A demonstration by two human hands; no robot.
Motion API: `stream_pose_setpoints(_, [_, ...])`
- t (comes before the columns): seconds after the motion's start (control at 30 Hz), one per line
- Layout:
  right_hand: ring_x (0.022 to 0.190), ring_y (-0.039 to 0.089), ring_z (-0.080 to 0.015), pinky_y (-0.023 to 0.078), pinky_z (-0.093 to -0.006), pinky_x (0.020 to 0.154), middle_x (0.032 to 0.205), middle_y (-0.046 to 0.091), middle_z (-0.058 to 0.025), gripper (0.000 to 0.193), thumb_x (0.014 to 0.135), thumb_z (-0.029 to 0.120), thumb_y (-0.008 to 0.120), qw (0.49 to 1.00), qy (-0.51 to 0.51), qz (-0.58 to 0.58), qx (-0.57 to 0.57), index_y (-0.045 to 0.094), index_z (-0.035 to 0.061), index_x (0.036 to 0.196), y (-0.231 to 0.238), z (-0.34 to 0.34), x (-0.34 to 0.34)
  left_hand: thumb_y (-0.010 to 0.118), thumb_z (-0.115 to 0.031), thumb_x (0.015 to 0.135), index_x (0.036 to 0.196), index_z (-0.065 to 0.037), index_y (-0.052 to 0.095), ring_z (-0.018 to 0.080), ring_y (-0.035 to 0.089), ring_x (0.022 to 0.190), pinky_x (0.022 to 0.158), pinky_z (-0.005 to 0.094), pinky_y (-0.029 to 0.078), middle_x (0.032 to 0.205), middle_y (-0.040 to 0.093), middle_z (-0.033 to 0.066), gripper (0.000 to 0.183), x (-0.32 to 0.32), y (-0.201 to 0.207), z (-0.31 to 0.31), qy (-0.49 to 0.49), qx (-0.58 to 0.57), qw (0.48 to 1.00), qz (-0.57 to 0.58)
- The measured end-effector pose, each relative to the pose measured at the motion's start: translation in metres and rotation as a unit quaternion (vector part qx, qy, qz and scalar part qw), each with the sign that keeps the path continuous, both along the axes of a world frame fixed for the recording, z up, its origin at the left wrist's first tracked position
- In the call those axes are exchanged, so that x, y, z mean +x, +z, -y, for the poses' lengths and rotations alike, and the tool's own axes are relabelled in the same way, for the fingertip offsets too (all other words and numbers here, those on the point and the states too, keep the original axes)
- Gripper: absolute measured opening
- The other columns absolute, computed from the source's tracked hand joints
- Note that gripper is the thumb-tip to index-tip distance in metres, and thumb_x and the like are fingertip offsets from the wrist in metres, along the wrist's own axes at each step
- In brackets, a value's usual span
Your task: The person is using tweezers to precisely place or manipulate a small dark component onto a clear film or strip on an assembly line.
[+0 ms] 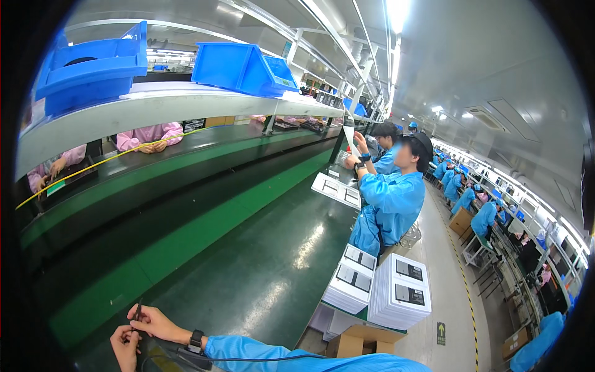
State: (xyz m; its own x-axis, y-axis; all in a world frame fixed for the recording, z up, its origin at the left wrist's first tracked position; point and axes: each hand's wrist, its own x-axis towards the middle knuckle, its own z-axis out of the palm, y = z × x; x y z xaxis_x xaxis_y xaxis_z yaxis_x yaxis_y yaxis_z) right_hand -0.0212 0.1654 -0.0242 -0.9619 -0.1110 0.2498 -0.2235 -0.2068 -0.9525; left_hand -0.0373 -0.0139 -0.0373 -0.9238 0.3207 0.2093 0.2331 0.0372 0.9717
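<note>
At the lower left, over the near end of the dark green bench [229, 304], my two hands are close together. My right hand [156, 323] comes in from the right, in a blue sleeve with a black band at the wrist. Its fingers pinch a thin black stick-like tool [137, 311], held nearly upright; its exact kind is too small to make out. My left hand [126, 348] is just below, its fingers closed at the tool's lower end. A dark cable [266, 358] runs across my right sleeve.
White trays with dark flat parts stand in stacks [400, 288] at the right, above an open cardboard box [365, 340]. Blue bins [232, 67] sit on the overhead shelf. Co-workers in blue stand along the bench; a yellow cord [111, 160] crosses the far side, near pink-sleeved people.
</note>
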Motion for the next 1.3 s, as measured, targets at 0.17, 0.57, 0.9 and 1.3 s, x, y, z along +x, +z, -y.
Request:
stream_pose_setpoints(0.17, [0.053,0.046,-0.0008,0.034,-0.0177,0.044,0.074,0.057,0.0023,0.017,0.094,0.015,0.061,1.000,0.016,-0.010,-0.004,0.055,0.0039,0.106,0.007,-0.001,0.004,0.060,-0.009,0.091,0.091,0.000,0.061,0.0038,0.050,0.051,0.039,0.0175,0.039,0.068,0.060,0.0021,0.009,-0.004,-0.001,0.005,-0.012,-0.002,0.998,0.059])
stream_pose_setpoints(0.57, [0.050,0.045,-0.0010,0.033,-0.0175,0.044,0.069,0.056,0.0030,0.014,0.093,0.016,0.062,1.000,0.019,0.006,-0.005,0.056,0.0039,0.098,0.001,-0.001,-0.002,0.063,-0.020,0.094,0.102,0.001,0.067,0.0067,0.055,0.068,0.055,0.0198,0.042,0.081,0.065,0.0012,0.023,0.025,0.057,-0.004,-0.026,-0.053,0.997,0.057])
stream_pose_setpoints(0.9, [0.049,0.044,-0.0013,0.033,-0.0177,0.043,0.068,0.055,0.0037,0.012,0.094,0.015,0.060,0.999,0.032,-0.001,-0.008,0.056,0.0045,0.098,0.000,0.000,-0.002,0.057,-0.020,0.097,0.095,0.001,0.067,0.0060,0.052,0.062,0.053,0.0209,0.039,0.076,0.064,0.0009,0.023,0.029,0.064,-0.004,-0.029,-0.058,0.996,0.061])
stream_pose_setpoints(1.3, [0.050,0.045,-0.0015,0.033,-0.0178,0.043,0.068,0.055,0.0030,0.016,0.095,0.019,0.060,1.000,0.024,-0.012,0.016,0.056,0.0040,0.099,0.000,-0.001,0.000,0.055,-0.022,0.098,0.092,0.001,0.066,0.0066,0.051,0.062,0.054,0.0217,0.039,0.074,0.062,0.0005,0.026,0.029,0.063,-0.004,-0.031,-0.074,0.995,0.067])
